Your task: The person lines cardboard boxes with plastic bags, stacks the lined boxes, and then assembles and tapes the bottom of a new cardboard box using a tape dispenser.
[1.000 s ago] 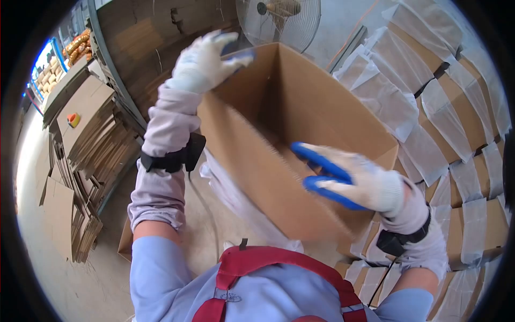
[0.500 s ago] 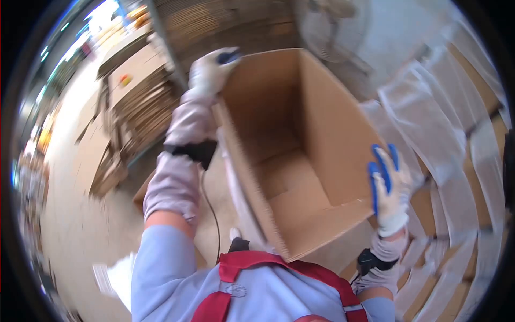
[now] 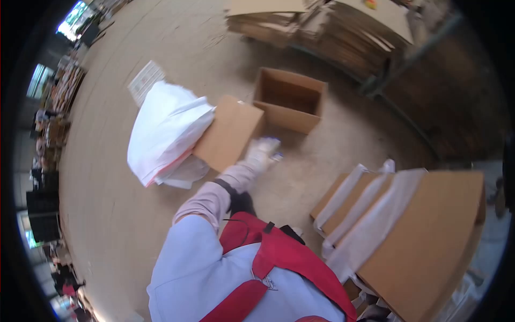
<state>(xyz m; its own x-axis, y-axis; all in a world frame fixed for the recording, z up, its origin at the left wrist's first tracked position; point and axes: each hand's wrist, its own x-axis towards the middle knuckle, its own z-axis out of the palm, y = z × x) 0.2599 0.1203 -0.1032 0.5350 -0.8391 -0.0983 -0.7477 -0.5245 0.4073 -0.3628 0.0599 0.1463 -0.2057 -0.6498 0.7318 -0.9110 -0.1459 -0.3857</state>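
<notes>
My left hand (image 3: 263, 151), in a white glove with blue on the fingers, reaches over the floor. It is beside a brown carton (image 3: 229, 133) and just below an open, empty-looking carton (image 3: 294, 115). Motion smears its fingers, so their grip cannot be made out. A white sack (image 3: 166, 131) leans against the nearer carton's left side. At the right stand large brown cartons (image 3: 429, 214) with whitish sheeting (image 3: 383, 214) draped between them. My right hand is out of view.
Stacks of flat cardboard (image 3: 348, 29) lie on a low rack at the top. A dark panel with a metal frame (image 3: 450, 91) stands at the upper right. Shelves and goods (image 3: 53, 129) line the far left.
My view has swung toward the floor at the left. The open carton between both hands is no longer held by my left hand, which has moved down. My right hand has left the view.
</notes>
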